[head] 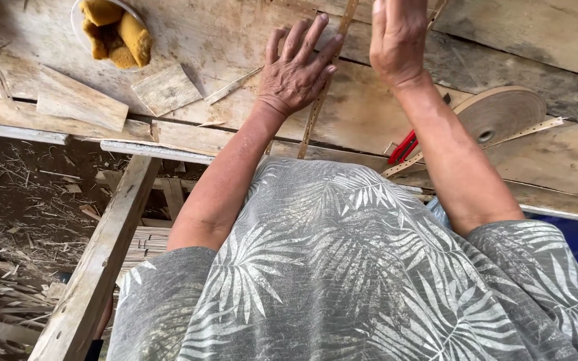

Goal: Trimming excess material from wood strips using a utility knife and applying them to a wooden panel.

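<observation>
Grey leaf-patterned fabric (342, 281) of the person's shirt fills the lower frame, nearest the lens.

Left hand (299, 70), upper centre: fingers spread and extended, palm pressed flat on the wooden bench (369, 113), fingertips resting against a thin perforated strip (322, 93). It grips nothing.

Right hand (398, 37), top centre-right: raised on edge above the bench, fingers together and partly cut off by the frame. Whether it pinches the strip's far end cannot be told.

Strip position: on the bench, just right of the left hand, passing under its fingertips. Long axis runs from lower centre up to the top edge, leaning slightly rightward; far end points out of frame.

Judgement on method: steady downward pressure from the flat left palm should stop the strip bowing or sliding; any pull is best kept in line with the long axis, since sideways force would likely kink it.

Also noted: tan coiled roll (500, 113) with a second strip at right, red-handled tool (403, 147) beside it, bowl of yellow sponges (112, 30) upper left, loose wood offcuts (166, 89).
</observation>
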